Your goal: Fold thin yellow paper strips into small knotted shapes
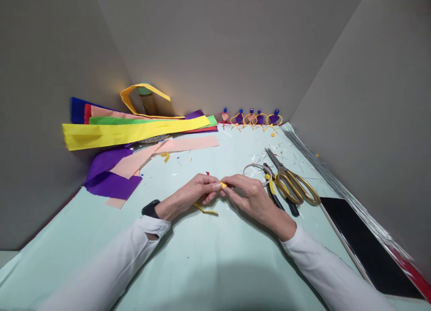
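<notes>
My left hand (pixel 204 188) and my right hand (pixel 247 192) meet over the middle of the pale green table cover. Between their fingertips is a small piece of yellow-orange strip (pixel 223 185), pinched from both sides. A thin yellow strip (pixel 206 210) hangs below my left hand, its loose end just above or on the cover. Whether both yellow parts are one piece, I cannot tell. A small red bit (pixel 208 173) shows just beyond my left fingers. My palms and some fingertips are partly hidden.
Coloured strips (pixel 134 133) lie piled at the back left, near a jar (pixel 147 99). Several small figures (pixel 251 117) stand along the back wall. Gold-handled scissors (pixel 291 183), pliers (pixel 272 189), a ring of wire (pixel 257 166), a black-screened tablet (pixel 367 243) and grey wires (pixel 336 189) lie at right.
</notes>
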{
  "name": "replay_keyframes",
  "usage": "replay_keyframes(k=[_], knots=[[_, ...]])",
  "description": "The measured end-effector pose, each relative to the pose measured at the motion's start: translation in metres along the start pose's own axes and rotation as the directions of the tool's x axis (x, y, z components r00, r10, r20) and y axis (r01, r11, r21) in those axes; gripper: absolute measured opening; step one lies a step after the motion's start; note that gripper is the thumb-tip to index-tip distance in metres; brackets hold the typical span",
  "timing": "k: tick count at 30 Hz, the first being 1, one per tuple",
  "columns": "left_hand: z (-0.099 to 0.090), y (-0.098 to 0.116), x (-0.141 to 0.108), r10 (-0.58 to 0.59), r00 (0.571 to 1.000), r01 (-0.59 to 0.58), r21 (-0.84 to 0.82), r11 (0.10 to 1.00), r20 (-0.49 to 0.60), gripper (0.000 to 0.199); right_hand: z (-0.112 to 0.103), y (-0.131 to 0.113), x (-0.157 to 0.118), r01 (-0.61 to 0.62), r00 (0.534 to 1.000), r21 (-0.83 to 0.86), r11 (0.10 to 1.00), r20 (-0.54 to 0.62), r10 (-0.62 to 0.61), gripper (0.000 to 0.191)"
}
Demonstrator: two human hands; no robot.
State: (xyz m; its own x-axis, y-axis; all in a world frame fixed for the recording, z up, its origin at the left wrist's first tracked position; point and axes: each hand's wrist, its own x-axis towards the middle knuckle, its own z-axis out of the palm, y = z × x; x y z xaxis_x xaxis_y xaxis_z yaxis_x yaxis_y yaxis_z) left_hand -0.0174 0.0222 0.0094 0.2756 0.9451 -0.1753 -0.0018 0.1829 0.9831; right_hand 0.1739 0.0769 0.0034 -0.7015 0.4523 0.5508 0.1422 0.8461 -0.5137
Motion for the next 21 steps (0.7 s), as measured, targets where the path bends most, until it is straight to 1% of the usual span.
replay_keyframes(k=[3, 5, 7, 9, 11, 12, 14, 16, 21], knots=[[0.003, -0.001, 0.0, 0.009, 0.999, -0.01, -0.013, 1.0, -0.033, 0.037, 0.0, -0.002, 0.0, 0.021, 1.0, -0.017, 1.0, 0.009, -0.021, 0.014], [0.006, 0.0, 0.0, 0.002, 0.998, -0.004, -0.026, 1.0, -0.064, 0.036, 0.0, -0.004, 0.001, -0.02, 1.0, 0.037, 0.999, -0.019, 0.021, 0.012], [0.008, 0.002, 0.0, -0.002, 0.996, -0.003, -0.058, 0.998, -0.086, 0.036, 0.001, -0.005, 0.003, -0.107, 0.992, 0.139, 0.985, -0.051, 0.115, 0.011], [0.01, 0.003, -0.001, 0.022, 0.996, -0.031, -0.105, 0.994, -0.087, 0.036, 0.002, -0.006, 0.005, -0.205, 0.971, 0.273, 0.94, -0.06, 0.23, 0.014], [0.011, 0.004, -0.002, 0.065, 0.996, -0.074, -0.144, 0.987, -0.067, 0.038, 0.002, -0.007, 0.006, -0.272, 0.95, 0.392, 0.879, -0.036, 0.31, 0.018], [0.012, 0.004, -0.002, 0.08, 0.995, -0.088, -0.158, 0.984, -0.055, 0.039, 0.002, -0.007, 0.006, -0.288, 0.944, 0.438, 0.852, -0.02, 0.329, 0.018], [0.012, 0.003, -0.003, 0.085, 0.996, -0.09, -0.167, 0.982, -0.036, 0.04, 0.001, -0.007, 0.007, -0.291, 0.942, 0.505, 0.813, 0.005, 0.335, 0.013], [0.012, 0.003, -0.002, 0.066, 0.997, -0.071, -0.162, 0.984, -0.035, 0.039, 0.0, -0.007, 0.008, -0.282, 0.943, 0.539, 0.793, 0.006, 0.332, 0.009], [0.008, 0.005, -0.001, -0.004, 0.997, -0.005, -0.126, 0.992, -0.072, 0.032, -0.002, -0.007, 0.009, -0.28, 0.948, 0.479, 0.832, 0.0, 0.319, 0.007]])
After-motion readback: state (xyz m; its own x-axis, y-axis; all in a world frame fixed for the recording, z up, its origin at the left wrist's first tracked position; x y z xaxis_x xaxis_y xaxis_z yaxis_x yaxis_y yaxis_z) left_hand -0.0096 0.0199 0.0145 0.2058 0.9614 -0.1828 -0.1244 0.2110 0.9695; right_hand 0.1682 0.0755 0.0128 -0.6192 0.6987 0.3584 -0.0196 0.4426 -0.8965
